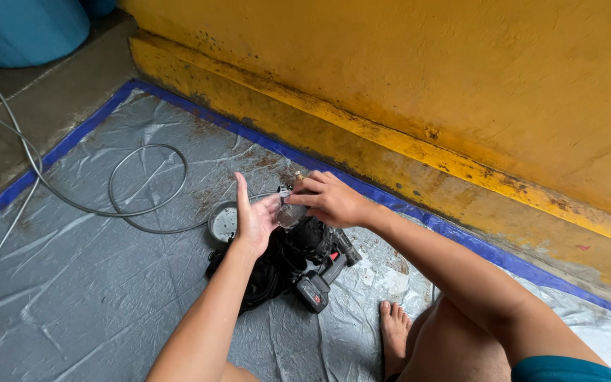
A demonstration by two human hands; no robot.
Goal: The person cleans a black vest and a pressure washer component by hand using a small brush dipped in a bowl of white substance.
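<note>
Fingers (304, 192) of the right hand (334, 199) pinched together on a small clear part (291, 212), held just above the black power tool (316, 251); left hand (254, 219) open, palm turned toward the part and touching its near side, fingers spread upward, not clamped. Clear part looks like thin transparent plastic: judged light, rigid, possibly brittle and a bit slick, so best taken by its edges with a fingertip pinch, as now, with the open palm as backstop. Power tool lies on its side on the grey tarp (93, 297), against a bundle of black cloth or strap (256, 272); judged heavy and stiff, best gripped at the handle near its battery end. Round metal disc (224, 223) just left of the tool. Grey cable (143, 187) loops farther left. Yellow wall (426, 78) beyond the tool; bare foot (394, 329) below it.
</note>
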